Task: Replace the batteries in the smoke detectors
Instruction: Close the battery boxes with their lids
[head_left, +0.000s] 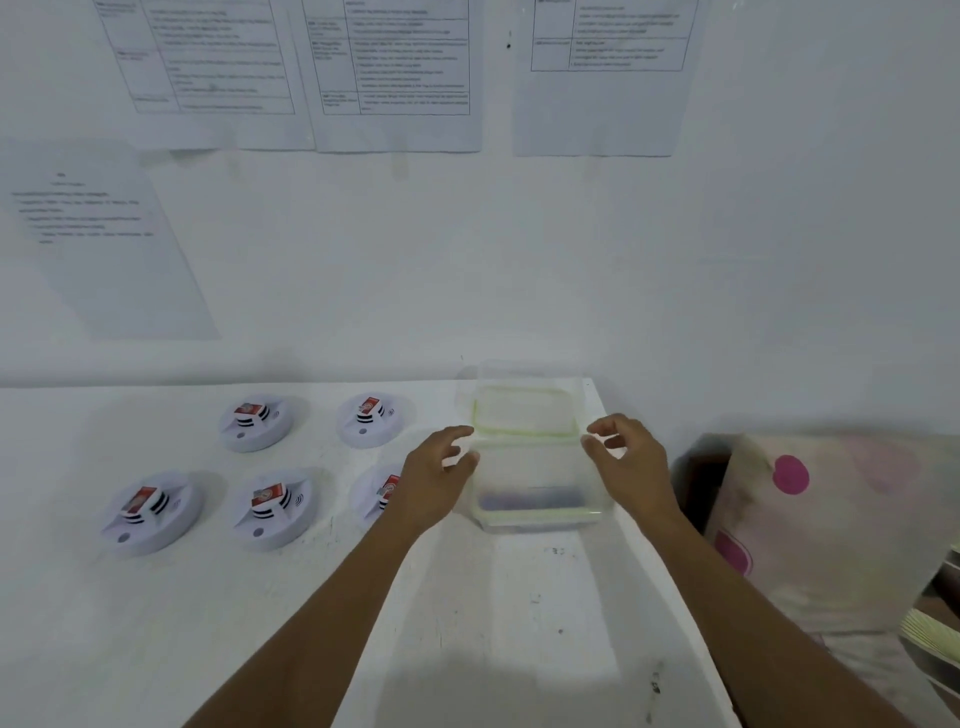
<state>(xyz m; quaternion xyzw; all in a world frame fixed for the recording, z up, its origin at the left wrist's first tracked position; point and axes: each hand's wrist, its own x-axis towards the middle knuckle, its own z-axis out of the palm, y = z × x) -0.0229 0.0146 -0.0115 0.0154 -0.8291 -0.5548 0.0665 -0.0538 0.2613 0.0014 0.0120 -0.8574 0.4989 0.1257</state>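
Clear plastic box (535, 499) on tabletop (208, 623), far right, between left grip (431, 483) and right grip (631, 467); fingers half-curled, cannot tell whether pinching. Left: five smoke detectors (254, 423), red batteries (248, 409) atop; fitting seemingly not yet done.

We're in a plain room here, more a corner of a home than a workshop. A white painted wall (571, 249) faces us, with printed sheets (395, 78) stuck to it, their grids and lines of text too blurred to read. Below it stands a white table (156, 649), scuffed and marked, right against the wall. On it we see five smoke detectors (150, 512) in two rows and a clear plastic box (535, 467) near the right edge. Just past the table there's a soft pillow (831, 519) with pink spots, so we have bedding beside a makeshift workbench.
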